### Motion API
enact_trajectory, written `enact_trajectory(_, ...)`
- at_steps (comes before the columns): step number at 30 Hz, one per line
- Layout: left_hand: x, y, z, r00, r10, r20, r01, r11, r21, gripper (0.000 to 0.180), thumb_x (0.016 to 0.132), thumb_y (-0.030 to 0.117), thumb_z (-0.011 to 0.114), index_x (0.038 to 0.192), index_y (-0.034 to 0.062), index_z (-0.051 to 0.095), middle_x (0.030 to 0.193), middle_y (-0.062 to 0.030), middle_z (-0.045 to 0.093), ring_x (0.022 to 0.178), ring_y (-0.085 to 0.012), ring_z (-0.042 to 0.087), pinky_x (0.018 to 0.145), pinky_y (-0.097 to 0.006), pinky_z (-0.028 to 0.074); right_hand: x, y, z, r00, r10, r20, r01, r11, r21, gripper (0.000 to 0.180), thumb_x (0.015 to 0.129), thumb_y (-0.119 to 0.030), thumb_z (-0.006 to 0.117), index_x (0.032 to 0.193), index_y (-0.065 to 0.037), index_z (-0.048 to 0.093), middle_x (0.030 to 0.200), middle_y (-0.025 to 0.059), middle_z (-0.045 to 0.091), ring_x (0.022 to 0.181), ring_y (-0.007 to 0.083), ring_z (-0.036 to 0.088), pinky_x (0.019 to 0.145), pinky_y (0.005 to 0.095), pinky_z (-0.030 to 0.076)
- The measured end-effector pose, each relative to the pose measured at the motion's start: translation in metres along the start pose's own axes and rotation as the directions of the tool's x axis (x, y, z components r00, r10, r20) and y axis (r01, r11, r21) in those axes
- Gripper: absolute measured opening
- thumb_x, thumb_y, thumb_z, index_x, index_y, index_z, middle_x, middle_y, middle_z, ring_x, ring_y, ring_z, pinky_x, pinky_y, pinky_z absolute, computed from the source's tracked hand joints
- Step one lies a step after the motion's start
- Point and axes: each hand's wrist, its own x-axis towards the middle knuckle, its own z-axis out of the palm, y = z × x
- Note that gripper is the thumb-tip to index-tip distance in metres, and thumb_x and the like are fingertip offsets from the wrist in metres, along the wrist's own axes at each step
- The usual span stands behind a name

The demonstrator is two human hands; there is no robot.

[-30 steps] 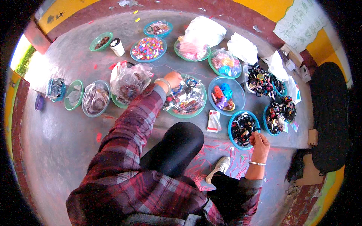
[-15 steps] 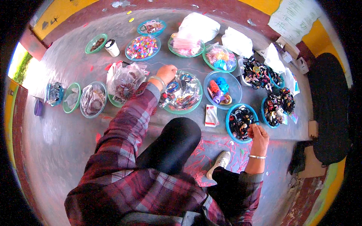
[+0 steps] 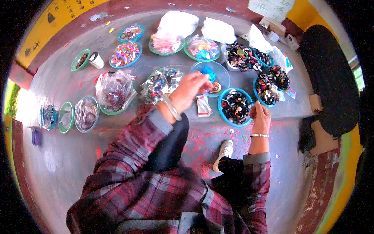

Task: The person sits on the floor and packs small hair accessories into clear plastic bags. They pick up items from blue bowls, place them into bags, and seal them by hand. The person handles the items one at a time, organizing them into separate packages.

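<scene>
My left hand (image 3: 191,91) reaches forward, fingers bunched, over the near edge of a pale blue bowl (image 3: 222,80) that holds a bright blue piece (image 3: 208,72). Just left of it lies a bowl of small accessories under clear plastic (image 3: 159,84). Whether the fingers pinch anything is hidden. My right hand (image 3: 260,116) rests at the right rim of a blue bowl of black hair ties (image 3: 235,106), fingers together; its grip is not clear. A small flat packet (image 3: 203,106) lies on the floor between the two hands.
Many more bowls and bags of colourful beads and clips ring the grey floor: a bagged bowl (image 3: 115,93), green bowls (image 3: 85,113), a white cup (image 3: 96,60), white plastic bags (image 3: 177,23) at the back, dark piles (image 3: 269,84) at right. My bent knee and shoe (image 3: 224,150) lie below.
My left hand has moved right, from the plastic-covered bowl to the pale blue bowl. My right hand has risen from my knee to the rim of the bowl of black hair ties.
</scene>
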Motion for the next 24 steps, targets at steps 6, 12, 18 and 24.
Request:
enact_trajectory(6, 0.041, -0.124, 0.041, 0.894, -0.439, -0.09, 0.419, 0.89, -0.181, 0.028, 0.083, 0.031, 0.05, 0.091, 0.0048, 0.057, 0.07, -0.0049, 0.059, 0.063, -0.0159, 0.057, 0.05, -0.026, 0.045, -0.007, -0.009, -0.009, 0.999, -0.019, 0.036, 0.018, 0.999, 0.031, 0.023, 0.082, -0.022, 0.058, 0.067, -0.004, 0.059, 0.058, 0.0009, 0.054, 0.05, 0.0082, 0.047, 0.047, 0.0213, 0.036)
enact_trajectory(12, 0.073, -0.295, -0.05, 0.75, -0.231, -0.62, 0.553, 0.733, 0.395, 0.041, 0.079, 0.032, 0.05, 0.092, -0.0057, 0.059, 0.069, -0.013, 0.059, 0.058, -0.023, 0.059, 0.05, -0.035, 0.046, -0.015, -0.014, -0.014, 0.998, 0.027, 0.05, -0.03, 0.998, 0.058, 0.022, 0.083, -0.02, 0.058, 0.07, -0.002, 0.061, 0.061, 0.0024, 0.057, 0.052, 0.0084, 0.05, 0.049, 0.0213, 0.039)
enact_trajectory(18, 0.061, -0.252, -0.016, 0.693, -0.322, -0.645, 0.655, 0.656, 0.376, 0.054, 0.081, 0.045, 0.047, 0.087, -0.007, 0.06, 0.08, -0.0183, 0.062, 0.067, -0.0264, 0.062, 0.052, -0.035, 0.045, -0.021, -0.032, -0.017, 0.996, 0.012, 0.086, -0.01, 1.0, -0.023, 0.022, 0.083, -0.019, 0.057, 0.07, -0.002, 0.061, 0.062, 0.0033, 0.058, 0.054, 0.0093, 0.051, 0.05, 0.0223, 0.04)
enact_trajectory(24, 0.09, -0.303, -0.033, 0.756, -0.357, -0.549, 0.603, 0.706, 0.372, 0.038, 0.083, 0.032, 0.046, 0.09, -0.0024, 0.061, 0.087, -0.0165, 0.062, 0.075, -0.0264, 0.061, 0.058, -0.035, 0.046, -0.026, -0.034, -0.018, 0.996, 0.002, 0.091, 0.003, 0.999, -0.052, 0.027, 0.085, -0.022, 0.053, 0.066, -0.003, 0.059, 0.061, 0.0026, 0.055, 0.055, 0.0096, 0.049, 0.052, 0.0231, 0.039)
